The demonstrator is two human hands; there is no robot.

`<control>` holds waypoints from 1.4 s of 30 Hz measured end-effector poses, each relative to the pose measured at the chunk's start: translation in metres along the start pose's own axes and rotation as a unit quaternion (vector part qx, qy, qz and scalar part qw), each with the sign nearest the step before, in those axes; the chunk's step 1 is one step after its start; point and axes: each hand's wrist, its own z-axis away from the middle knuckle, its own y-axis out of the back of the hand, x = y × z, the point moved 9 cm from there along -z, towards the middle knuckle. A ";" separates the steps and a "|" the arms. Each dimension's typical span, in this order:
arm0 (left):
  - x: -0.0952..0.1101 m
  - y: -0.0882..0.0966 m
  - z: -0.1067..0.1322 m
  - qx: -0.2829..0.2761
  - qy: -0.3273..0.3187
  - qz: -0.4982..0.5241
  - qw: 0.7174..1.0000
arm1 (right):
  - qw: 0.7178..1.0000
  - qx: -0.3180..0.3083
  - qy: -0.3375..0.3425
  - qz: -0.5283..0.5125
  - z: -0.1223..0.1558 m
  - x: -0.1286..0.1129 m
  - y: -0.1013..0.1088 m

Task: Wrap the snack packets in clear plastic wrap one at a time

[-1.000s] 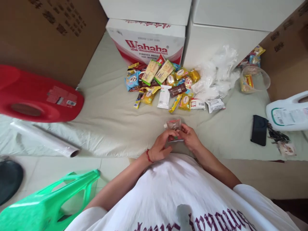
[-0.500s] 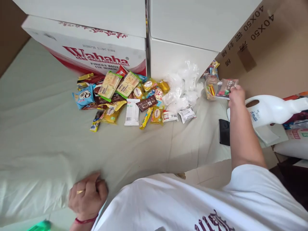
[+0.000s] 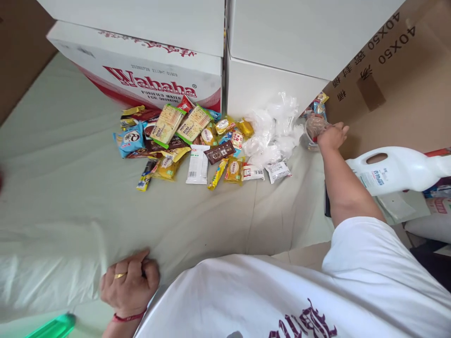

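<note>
My right hand [image 3: 333, 136] reaches to the far right, beside a small clear round tub [image 3: 311, 143]. Its fingers are bent around the edge of a reddish, see-through snack packet [image 3: 317, 126], which lies over the tub's mouth; part of the packet is hidden by the hand. My left hand [image 3: 128, 281], with a gold ring and a red wrist cord, rests curled on the pale green sheet [image 3: 197, 225] and holds nothing. Beyond both hands lies a pile of wrapped snacks, with two cracker packs [image 3: 168, 125] on top and a dark brown bar [image 3: 220, 152] near its front.
Crumpled clear plastic bags [image 3: 273, 131] lie right of the snacks. Behind stand a Wahaha carton [image 3: 148, 80], white boxes [image 3: 275, 84] and a brown carton [image 3: 394, 94]. A white jug [image 3: 391, 171] lies beside my right forearm, partly over a dark phone [image 3: 327, 202]. Something green [image 3: 52, 327] is at lower left.
My right hand has moved left with the snack packet, bringing it over the clear tub. My left hand stays on the sheet. The view has shifted slightly.
</note>
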 end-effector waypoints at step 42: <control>0.082 -0.069 -0.081 -0.139 0.321 0.502 0.791 | 0.667 -0.120 -0.400 -0.617 0.293 -0.299 -0.086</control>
